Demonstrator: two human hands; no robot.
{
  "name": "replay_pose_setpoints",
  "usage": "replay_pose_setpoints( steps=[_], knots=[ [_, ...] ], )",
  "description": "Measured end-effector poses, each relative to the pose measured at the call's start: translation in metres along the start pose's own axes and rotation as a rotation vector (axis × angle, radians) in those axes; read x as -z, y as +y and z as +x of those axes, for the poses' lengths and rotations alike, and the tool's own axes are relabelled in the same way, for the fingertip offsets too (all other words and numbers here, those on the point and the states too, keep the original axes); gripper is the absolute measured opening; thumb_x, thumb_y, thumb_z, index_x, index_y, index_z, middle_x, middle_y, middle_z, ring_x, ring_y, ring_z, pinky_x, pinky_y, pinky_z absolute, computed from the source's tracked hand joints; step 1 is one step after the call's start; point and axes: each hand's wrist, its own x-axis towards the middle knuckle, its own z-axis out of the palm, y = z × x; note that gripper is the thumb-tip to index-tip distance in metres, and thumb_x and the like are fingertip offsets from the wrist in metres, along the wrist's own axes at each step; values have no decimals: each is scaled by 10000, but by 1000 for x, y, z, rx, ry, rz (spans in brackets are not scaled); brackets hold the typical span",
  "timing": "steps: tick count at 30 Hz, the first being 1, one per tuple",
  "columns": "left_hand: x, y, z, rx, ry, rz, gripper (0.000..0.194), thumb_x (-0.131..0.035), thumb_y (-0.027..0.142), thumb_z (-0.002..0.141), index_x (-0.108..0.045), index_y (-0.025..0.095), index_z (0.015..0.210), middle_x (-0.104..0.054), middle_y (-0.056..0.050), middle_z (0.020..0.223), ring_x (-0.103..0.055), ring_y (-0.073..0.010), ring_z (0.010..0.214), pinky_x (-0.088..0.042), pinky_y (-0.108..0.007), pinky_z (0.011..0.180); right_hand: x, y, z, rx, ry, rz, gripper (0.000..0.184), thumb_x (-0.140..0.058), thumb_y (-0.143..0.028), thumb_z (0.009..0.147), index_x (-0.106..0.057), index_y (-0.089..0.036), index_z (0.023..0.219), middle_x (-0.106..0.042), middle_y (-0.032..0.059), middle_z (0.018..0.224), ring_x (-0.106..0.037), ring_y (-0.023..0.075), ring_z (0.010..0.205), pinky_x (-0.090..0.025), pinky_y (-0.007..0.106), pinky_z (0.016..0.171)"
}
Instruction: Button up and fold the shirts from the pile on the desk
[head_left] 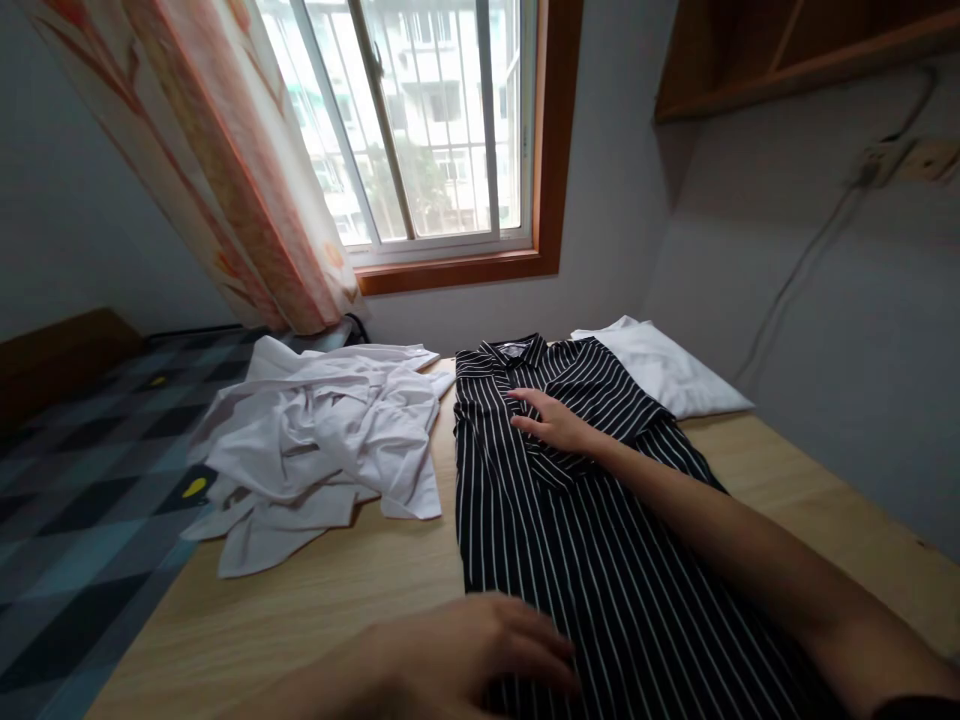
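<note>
A black shirt with thin white stripes (555, 560) lies lengthwise on the wooden table, its collar toward the window. One sleeve is folded across its upper part. My right hand (553, 422) rests on the shirt's chest below the collar, fingers spread and pointing left. Low in the view, my left hand (480, 645) is over the shirt's left edge, blurred, with its fingers stretched out to the right. Whether it touches the cloth I cannot tell. Neither hand grips anything.
Rumpled white garments (330, 430) lie left of the shirt on the wooden table (360, 580). A folded white garment (667, 370) sits at the back right. The checked bed (90, 500) borders the left side; a window (427, 120) and curtain (240, 180) are behind.
</note>
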Motion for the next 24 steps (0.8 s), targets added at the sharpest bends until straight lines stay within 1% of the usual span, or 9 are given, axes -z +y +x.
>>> replay_pose_setpoints(
  steps=[2,5,9,13,16,18,20,22,24],
  knots=[
    [30,3,17,77,108,10,536,-595,511,877,-576,232,1334,-587,-89,1363,-555,-248,1239,-422,-403,1061,31,13,-50,-95,169,-73,552,-582,-427,901,-487,-200,1395,-457,116,1464,-386,281,1371,-321,479,1135],
    [63,-14,58,142,294,72,526,-554,469,920,-510,234,1388,-544,-90,1410,-512,-227,1280,-374,-400,1095,72,35,-121,-373,366,-119,579,-623,-429,839,-525,-156,1340,-499,165,1407,-429,330,1332,-328,521,1117],
    [92,-52,138,237,464,85,573,-445,505,960,-444,190,1438,-506,-108,1442,-511,-225,1271,-400,-361,1064,96,48,-185,-687,279,206,644,-640,-416,809,-469,-150,1369,-628,176,1224,-650,309,1035,-516,477,916],
    [109,-78,220,387,531,263,638,-352,625,943,-430,253,1454,-497,-122,1442,-462,-307,1310,-382,-457,1061,97,45,-209,-758,321,311,680,-697,-403,763,-477,-165,1361,-621,179,1224,-659,294,1006,-543,436,863],
    [116,-91,264,538,493,390,720,-286,749,882,-436,320,1440,-504,-131,1431,-453,-376,1307,-379,-554,1023,98,37,-215,-829,289,365,774,-752,-380,696,-462,-158,1378,-680,139,1053,-678,291,924,-555,451,824],
    [120,-98,282,589,414,420,730,-255,765,873,-524,295,1363,-558,-131,1377,-507,-368,1256,-400,-551,1001,102,28,-218,-821,172,541,800,-771,-398,675,-471,-142,1371,-704,106,935,-690,283,844,-560,452,806],
    [123,-102,293,612,360,458,717,-255,752,881,-616,246,1238,-617,-134,1301,-559,-344,1198,-426,-521,983,106,15,-221,-752,64,692,723,-781,-422,671,-554,-124,1289,-713,116,944,-689,295,876,-551,450,845],
    [126,-103,298,639,380,490,722,-253,743,886,-639,206,1178,-642,-148,1257,-588,-329,1162,-455,-477,957,109,2,-223,-687,-29,758,632,-786,-424,676,-624,-114,1202,-711,141,1019,-675,313,948,-533,453,893],
    [129,-103,301,669,459,497,769,-242,764,871,-595,183,1232,-643,-165,1249,-601,-326,1146,-478,-447,927,110,-11,-226,-636,-97,770,642,-787,-403,682,-619,-119,1233,-690,151,1116,-647,327,1030,-509,467,938]
  ],
)
